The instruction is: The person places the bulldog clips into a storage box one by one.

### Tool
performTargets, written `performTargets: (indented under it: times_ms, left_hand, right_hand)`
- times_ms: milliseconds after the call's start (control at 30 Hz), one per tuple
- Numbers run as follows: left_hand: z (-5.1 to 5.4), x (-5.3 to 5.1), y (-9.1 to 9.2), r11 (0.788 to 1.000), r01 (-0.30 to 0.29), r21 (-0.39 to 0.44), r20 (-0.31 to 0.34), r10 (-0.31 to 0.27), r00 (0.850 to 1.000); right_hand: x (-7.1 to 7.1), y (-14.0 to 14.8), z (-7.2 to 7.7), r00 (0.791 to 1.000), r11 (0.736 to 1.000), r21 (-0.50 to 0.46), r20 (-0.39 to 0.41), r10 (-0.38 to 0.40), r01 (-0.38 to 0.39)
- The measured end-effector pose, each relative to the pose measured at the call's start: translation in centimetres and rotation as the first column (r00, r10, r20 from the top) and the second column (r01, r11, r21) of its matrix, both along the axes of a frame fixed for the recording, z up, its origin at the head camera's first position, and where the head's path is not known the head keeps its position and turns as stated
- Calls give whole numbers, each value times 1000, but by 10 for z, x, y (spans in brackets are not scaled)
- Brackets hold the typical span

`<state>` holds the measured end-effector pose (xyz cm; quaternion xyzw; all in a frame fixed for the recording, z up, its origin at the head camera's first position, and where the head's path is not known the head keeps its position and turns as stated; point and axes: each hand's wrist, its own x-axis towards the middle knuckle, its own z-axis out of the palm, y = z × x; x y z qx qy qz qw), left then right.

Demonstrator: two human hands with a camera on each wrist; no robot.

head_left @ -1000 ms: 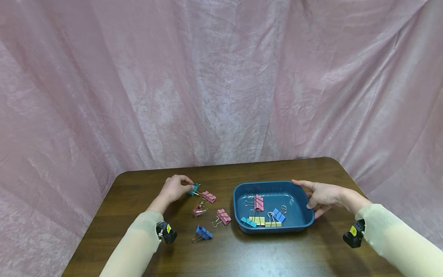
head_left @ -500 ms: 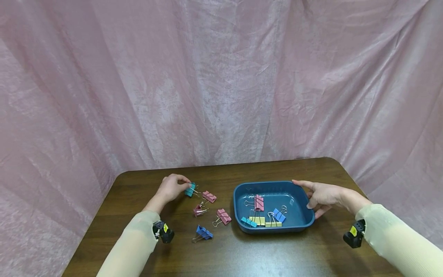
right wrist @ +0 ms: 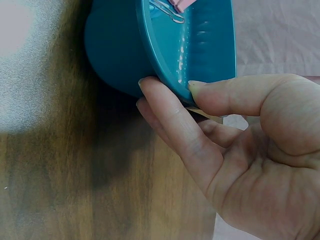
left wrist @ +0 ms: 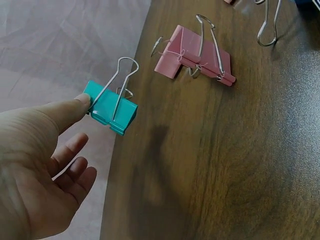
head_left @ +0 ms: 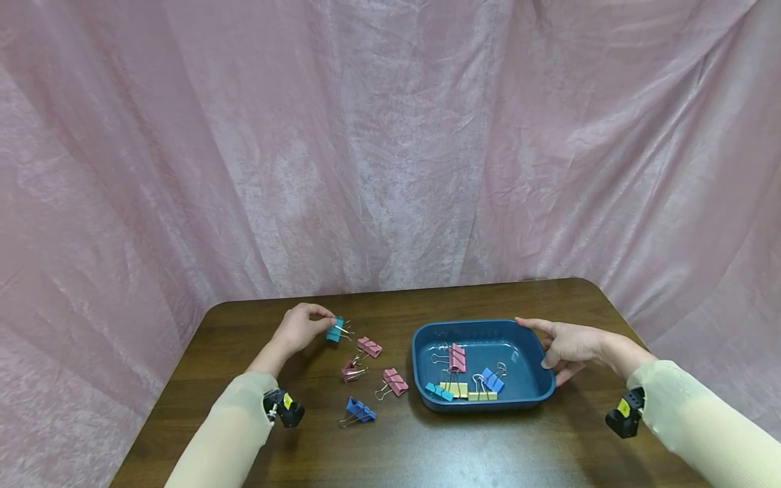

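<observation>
A teal clip [left wrist: 109, 104] was pinched by one end and held tilted, its two silver wire loops splayed out toward a blue box [head_left: 518, 377], well off to the box's left. The box was a shallow, open-topped oblong with rounded corners, sitting upright, with pink, yellow, blue and teal clips [head_left: 492, 379] inside it.

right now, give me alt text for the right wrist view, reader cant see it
A right hand pinches the rim of a blue tray on a brown wood-grain table. Inside the tray, part of a pink binder clip shows at the top edge.
</observation>
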<state>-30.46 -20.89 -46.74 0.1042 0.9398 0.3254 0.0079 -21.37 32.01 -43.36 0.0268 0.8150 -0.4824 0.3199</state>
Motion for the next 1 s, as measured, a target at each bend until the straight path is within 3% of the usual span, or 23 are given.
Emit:
performTargets:
  times_ms: [1000]
  left_hand:
    - [20,7,8,997,-7,78,29,5,1000]
  right_hand:
    - [-3,2,-3,1000,1000,7,-8,13,-13]
